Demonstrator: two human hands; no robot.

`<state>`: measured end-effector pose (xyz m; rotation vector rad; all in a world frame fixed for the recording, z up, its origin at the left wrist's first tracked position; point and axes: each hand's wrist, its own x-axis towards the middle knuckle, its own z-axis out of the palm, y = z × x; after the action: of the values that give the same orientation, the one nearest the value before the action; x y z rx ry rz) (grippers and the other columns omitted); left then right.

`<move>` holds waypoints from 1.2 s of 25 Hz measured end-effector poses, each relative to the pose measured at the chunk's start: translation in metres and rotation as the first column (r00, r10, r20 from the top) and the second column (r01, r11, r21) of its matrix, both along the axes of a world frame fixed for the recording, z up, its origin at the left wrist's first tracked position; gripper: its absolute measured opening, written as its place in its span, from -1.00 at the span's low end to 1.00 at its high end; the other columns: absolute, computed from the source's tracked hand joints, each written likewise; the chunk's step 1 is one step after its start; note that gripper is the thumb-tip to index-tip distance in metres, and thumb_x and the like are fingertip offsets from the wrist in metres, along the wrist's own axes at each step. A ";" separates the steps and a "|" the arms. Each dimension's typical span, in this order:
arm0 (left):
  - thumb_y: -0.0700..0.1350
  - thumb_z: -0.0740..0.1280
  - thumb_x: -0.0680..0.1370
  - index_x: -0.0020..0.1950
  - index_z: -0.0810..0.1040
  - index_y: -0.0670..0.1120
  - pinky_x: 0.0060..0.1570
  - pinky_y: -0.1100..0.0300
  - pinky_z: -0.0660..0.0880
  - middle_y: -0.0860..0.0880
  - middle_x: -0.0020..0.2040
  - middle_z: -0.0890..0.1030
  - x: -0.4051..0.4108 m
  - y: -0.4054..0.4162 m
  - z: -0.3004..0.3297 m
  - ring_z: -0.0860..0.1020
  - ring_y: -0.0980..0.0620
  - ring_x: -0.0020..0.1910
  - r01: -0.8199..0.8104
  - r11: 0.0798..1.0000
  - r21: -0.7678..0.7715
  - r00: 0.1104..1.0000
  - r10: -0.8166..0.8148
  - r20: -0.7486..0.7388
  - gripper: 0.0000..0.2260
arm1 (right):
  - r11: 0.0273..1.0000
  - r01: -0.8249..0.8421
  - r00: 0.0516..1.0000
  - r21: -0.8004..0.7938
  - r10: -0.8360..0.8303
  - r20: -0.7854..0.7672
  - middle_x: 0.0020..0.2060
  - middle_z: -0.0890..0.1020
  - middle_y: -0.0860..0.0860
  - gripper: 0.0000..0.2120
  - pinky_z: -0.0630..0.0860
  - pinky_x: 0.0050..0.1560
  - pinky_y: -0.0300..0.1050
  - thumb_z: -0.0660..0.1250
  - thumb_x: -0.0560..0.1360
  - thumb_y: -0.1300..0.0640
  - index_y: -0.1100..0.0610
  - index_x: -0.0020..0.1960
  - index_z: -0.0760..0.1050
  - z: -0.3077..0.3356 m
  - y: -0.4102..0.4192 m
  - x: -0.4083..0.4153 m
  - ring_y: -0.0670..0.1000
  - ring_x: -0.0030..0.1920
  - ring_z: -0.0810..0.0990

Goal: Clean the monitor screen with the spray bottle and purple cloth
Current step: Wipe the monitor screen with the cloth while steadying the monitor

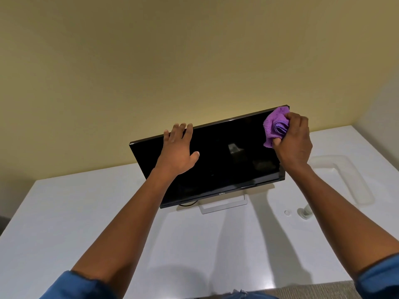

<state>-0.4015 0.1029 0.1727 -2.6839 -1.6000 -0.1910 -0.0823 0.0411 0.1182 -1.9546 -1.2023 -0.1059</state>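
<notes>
A black monitor [220, 160] stands on a white stand on the white counter, its dark screen facing me. My left hand [178, 151] rests on the screen's upper left part, fingers hooked over the top edge and thumb spread on the glass. My right hand [293, 140] grips a bunched purple cloth [275, 126] and presses it against the screen's upper right corner. No spray bottle is in view.
The white counter [86, 212] runs to the beige wall behind the monitor. A sink basin rim [345, 169] and a faucet base [304, 213] lie at the right. A black cable shows under the monitor. The counter's front edge is near my body.
</notes>
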 end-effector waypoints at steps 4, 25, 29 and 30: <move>0.11 0.26 0.54 0.61 -0.08 -0.10 0.52 -0.20 -0.15 -0.17 0.61 0.02 -0.002 0.000 -0.007 -0.11 -0.19 0.59 0.003 1.000 0.018 1.000 -0.003 -0.003 -0.22 | 0.997 0.026 0.997 -0.074 -0.032 -0.074 0.22 0.44 0.16 -0.35 0.50 -0.13 0.07 0.47 0.34 0.23 0.08 0.36 0.30 -0.019 -0.009 0.001 0.25 0.11 0.53; -0.11 0.27 0.50 0.60 -0.17 -0.07 0.52 -0.17 -0.19 -0.15 0.62 -0.07 -0.009 0.000 -0.015 -0.17 -0.19 0.59 0.050 0.998 0.048 0.999 -0.050 -0.006 -0.20 | 0.987 0.108 0.812 -0.120 -0.157 -0.562 0.10 0.50 0.16 -0.48 0.54 -0.07 0.00 0.53 0.33 0.22 0.18 0.18 0.34 -0.087 -0.030 -0.095 0.21 0.02 0.59; -0.27 0.24 0.45 0.61 -0.15 -0.09 0.52 -0.17 -0.21 -0.16 0.62 -0.07 -0.013 0.000 -0.014 -0.20 -0.19 0.59 0.078 0.996 0.030 0.996 -0.079 0.034 -0.17 | 0.999 -0.039 0.771 0.021 0.043 -0.636 -0.03 0.54 0.10 -0.57 0.42 -0.34 -0.37 0.53 0.34 0.20 0.12 0.05 0.34 -0.071 -0.023 -0.165 0.02 -0.17 0.62; -0.29 0.23 0.43 0.61 -0.15 -0.10 0.52 -0.17 -0.22 -0.16 0.62 -0.08 -0.013 -0.001 -0.012 -0.21 -0.18 0.59 0.083 0.996 0.019 0.996 -0.084 0.043 -0.17 | 0.995 -0.096 0.761 0.042 0.100 -0.641 -0.07 0.56 0.07 -0.58 0.43 -0.38 -0.40 0.53 0.35 0.18 0.10 0.04 0.34 -0.066 -0.021 -0.182 -0.03 -0.19 0.63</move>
<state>-0.4150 0.1020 0.1602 -2.7543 -1.4910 -0.2651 -0.2642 0.0204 0.0523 -1.6940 -0.8234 0.5811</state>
